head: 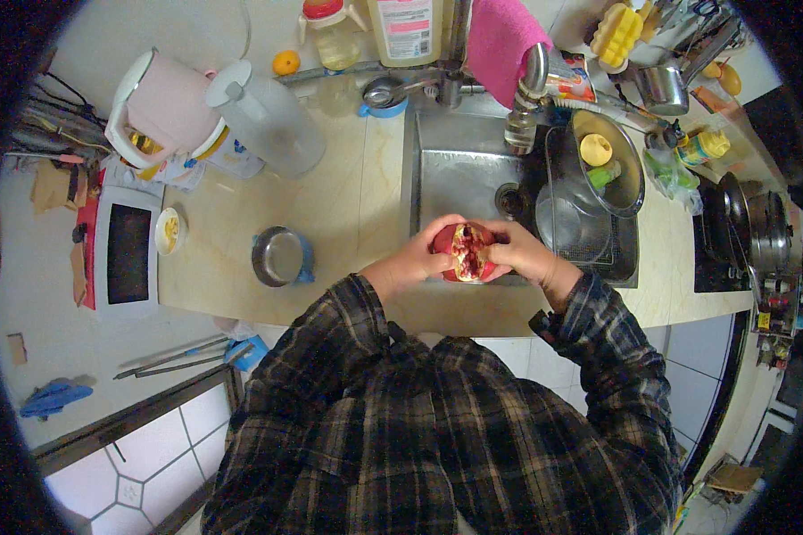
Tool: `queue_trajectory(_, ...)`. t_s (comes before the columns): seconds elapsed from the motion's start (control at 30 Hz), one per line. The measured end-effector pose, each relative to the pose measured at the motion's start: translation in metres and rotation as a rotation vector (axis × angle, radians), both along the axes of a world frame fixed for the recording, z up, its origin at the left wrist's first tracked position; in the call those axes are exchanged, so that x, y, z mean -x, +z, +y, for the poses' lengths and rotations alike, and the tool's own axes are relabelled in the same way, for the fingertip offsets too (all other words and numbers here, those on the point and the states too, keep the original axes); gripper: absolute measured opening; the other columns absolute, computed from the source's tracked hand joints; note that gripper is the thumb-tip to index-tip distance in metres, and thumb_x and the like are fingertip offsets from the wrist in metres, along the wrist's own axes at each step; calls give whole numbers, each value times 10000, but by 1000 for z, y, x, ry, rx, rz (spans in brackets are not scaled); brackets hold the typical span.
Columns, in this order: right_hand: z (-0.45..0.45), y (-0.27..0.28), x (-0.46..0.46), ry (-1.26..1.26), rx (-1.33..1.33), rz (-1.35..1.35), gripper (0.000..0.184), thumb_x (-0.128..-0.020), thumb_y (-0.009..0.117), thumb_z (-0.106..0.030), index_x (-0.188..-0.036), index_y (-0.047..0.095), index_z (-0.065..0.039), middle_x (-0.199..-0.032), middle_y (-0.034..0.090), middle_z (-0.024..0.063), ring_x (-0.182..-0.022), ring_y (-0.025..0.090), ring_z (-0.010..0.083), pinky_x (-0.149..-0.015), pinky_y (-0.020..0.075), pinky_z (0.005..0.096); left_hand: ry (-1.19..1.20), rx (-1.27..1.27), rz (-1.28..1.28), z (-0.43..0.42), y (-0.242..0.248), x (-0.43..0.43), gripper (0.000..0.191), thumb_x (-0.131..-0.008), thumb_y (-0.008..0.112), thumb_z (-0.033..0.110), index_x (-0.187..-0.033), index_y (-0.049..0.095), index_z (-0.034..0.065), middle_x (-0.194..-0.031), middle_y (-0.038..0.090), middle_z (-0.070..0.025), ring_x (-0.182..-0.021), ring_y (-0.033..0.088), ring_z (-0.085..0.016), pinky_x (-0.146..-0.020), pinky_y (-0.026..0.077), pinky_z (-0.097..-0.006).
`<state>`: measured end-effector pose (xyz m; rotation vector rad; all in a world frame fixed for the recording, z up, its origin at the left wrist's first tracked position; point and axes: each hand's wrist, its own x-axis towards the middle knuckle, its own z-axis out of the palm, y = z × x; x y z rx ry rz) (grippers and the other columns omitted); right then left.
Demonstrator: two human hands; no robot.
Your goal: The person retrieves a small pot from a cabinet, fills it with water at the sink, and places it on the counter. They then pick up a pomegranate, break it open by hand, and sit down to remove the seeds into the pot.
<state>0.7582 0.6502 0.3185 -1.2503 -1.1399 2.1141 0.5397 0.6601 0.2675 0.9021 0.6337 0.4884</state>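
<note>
A red pomegranate (468, 253) is split along its middle, with dark red seeds and pale pith showing in the gap. My left hand (435, 249) grips its left side and my right hand (514, 253) its right side, both thumbs at the opening. The fruit is held above the front edge of the stainless steel sink (465, 180). Left of my hands, a small round metal bowl (280, 257) in a blue holder sits on the counter (348, 221); I see nothing in it.
A wire basket (575, 234) and an oval metal basin (612, 187) with a pale round fruit (595, 150) occupy the sink's right side. The faucet (522, 127) overhangs the sink. A lidded plastic pitcher (281, 127), a pink kettle (167, 107) and a white bowl (171, 231) stand left.
</note>
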Motion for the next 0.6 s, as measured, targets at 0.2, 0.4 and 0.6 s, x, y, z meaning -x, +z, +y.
queue_trajectory(0.2,6,5,4,45,-26,-15,581,-747,613,-166,-1280,454,1,-1104,577,111,-912,617,183,-708,568,301,-5,-28,-1,2,11,9,696,-761,641,141,-1369,301,149,-1252,460,-64,-1126,485,-194,-843,504,-352)
queue_trajectory(0.4,3,0,12,-35,-114,-20,552,-770,579,-163,-1295,439,-66,-1110,551,118,-889,625,219,-686,579,335,32,-121,48,2,8,19,713,-752,653,155,-1372,301,146,-1230,469,-66,-1092,500,-189,-803,517,-329)
queue_trajectory(0.6,4,-14,35,-109,-121,22,526,-826,608,-232,-1305,442,-89,-1136,547,99,-873,612,194,-635,567,310,145,-203,74,2,-4,32,708,-749,639,131,-1370,298,135,-1204,473,-77,-1044,520,-187,-754,532,-331)
